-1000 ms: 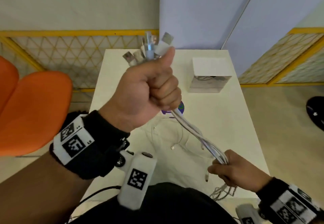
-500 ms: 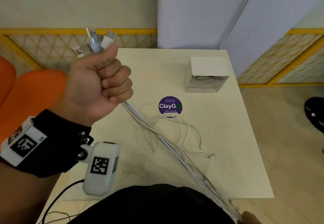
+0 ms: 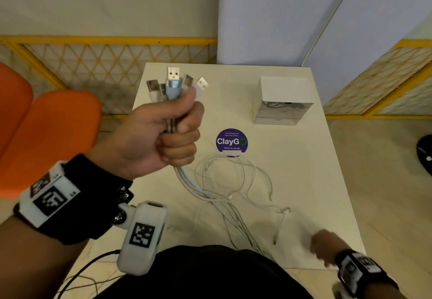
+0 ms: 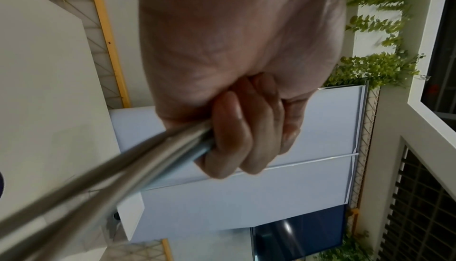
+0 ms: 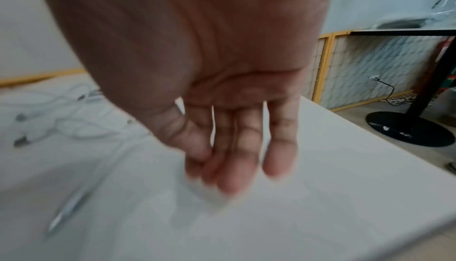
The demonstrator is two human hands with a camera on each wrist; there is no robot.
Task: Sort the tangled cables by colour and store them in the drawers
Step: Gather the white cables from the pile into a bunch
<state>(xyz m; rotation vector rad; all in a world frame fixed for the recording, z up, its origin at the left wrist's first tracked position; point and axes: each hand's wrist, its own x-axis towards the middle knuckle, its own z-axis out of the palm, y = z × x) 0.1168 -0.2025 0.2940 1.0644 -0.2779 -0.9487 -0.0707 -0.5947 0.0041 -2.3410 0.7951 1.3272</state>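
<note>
Now right hand (image 3: 326,243) freed, fingers loose, left hand (image 3: 163,135) still fisting white cables (image 3: 210,196).

White table (image 3: 304,181): clear drawer unit (image 3: 284,102) w/ white top at far right, round purple ClayGo sticker (image 3: 231,141) mid, loose white cables (image 3: 245,181) near front.

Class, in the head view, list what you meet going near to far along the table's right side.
Open right hand → loose white cable ends → round purple ClayGo sticker → small white drawer unit.
</note>
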